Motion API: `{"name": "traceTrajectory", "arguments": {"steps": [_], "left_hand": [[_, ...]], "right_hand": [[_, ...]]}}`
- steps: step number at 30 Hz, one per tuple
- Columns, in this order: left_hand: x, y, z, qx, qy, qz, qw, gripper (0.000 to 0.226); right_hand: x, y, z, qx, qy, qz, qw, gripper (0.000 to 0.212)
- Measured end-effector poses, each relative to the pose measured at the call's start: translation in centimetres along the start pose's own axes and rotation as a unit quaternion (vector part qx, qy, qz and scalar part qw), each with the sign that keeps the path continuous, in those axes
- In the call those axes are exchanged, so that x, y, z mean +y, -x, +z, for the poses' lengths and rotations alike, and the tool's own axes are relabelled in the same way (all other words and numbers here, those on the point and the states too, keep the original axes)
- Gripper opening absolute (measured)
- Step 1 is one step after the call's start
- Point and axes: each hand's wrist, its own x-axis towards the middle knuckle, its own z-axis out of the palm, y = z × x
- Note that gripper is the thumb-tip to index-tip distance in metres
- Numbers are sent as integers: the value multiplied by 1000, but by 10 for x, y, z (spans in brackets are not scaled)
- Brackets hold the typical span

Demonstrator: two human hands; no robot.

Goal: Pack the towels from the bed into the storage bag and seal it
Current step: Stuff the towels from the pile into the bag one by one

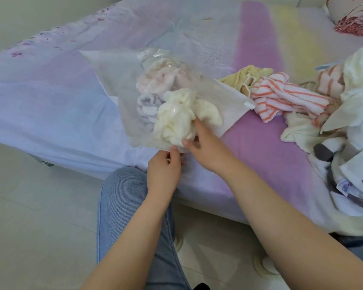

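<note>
Left hand grip pinches storage bag mouth edge | right hand grip closed on cream towel, half inside | bag's length runs away-left | loose towels right, nearer my right hand

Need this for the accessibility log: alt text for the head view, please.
A person's right hand pushes a cream towel into a clear storage bag lying on a bed, while the left hand pinches the bag's open edge. More towels, some orange-striped, lie piled to the right.
</note>
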Motion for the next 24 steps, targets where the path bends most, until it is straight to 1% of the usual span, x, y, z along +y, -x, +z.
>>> {"name": "traceTrajectory", "arguments": {"steps": [1, 2, 3, 5, 6, 7, 8, 9, 10, 11, 12, 13, 14, 15, 16, 17, 18, 20, 21, 24], "left_hand": [[-1, -1, -1, 6, -5, 6, 1000, 47], [-1, 0, -2, 10, -8, 11, 1000, 47], [0, 1, -4, 9, -12, 17, 1000, 47], [0, 7, -6, 15, -31, 55, 998, 47], [1, 13, -8, 30, -30, 94, 995, 47], [2, 19, -12, 63, -25, 156, 985, 47], [6, 23, -15, 107, -29, 245, 963, 45], [11, 25, -19, 153, -49, 340, 927, 39], [18, 24, -22, 189, -78, 420, 884, 29], [27, 17, -26, 206, -124, 465, 852, 16], [36, 7, -28, 209, -191, 466, 838, 16], [45, -5, -31, 193, -269, 442, 833, 32], [51, -18, -33, 157, -342, 415, 828, 48], [56, -29, -36, 122, -389, 395, 823, 60], [63, -38, -39, 91, -406, 384, 824, 67], [70, -45, -42, 68, -405, 370, 833, 70], [77, -51, -45, 58, -389, 353, 849, 70], [92, -58, -49, 55, -353, 310, 881, 62], [96, -58, -50, 59, -328, 304, 893, 56], [102, -48, -49, 77, -189, 347, 915, 40]], "right_hand": [[3, 1, -2, 51, 103, 11, 993, 60], [3, 2, -5, 112, 148, 27, 982, 56], [1, 3, -7, 170, 146, 21, 974, 56], [-3, 9, -9, 252, 95, -37, 962, 55], [-2, 11, -7, 270, 88, -77, 956, 50], [0, 13, -5, 274, 101, -115, 950, 43], [6, 15, -3, 265, 127, -150, 944, 38], [14, 15, -2, 248, 159, -177, 939, 36], [23, 14, -1, 228, 189, -197, 934, 36], [31, 13, 1, 203, 214, -211, 932, 39], [37, 12, 1, 170, 230, -217, 933, 42], [41, 10, 2, 131, 239, -216, 938, 44], [44, 8, 2, 93, 247, -211, 941, 46], [46, 6, 2, 65, 259, -202, 942, 48], [48, 5, 2, 45, 270, -192, 942, 50], [49, 5, 2, 33, 277, -182, 943, 51], [51, 5, 2, 23, 279, -174, 944, 52], [53, 7, 2, 5, 271, -167, 948, 54], [53, 8, 1, -1, 266, -167, 949, 54], [44, 3, -6, 13, 261, -164, 951, 53]]}}
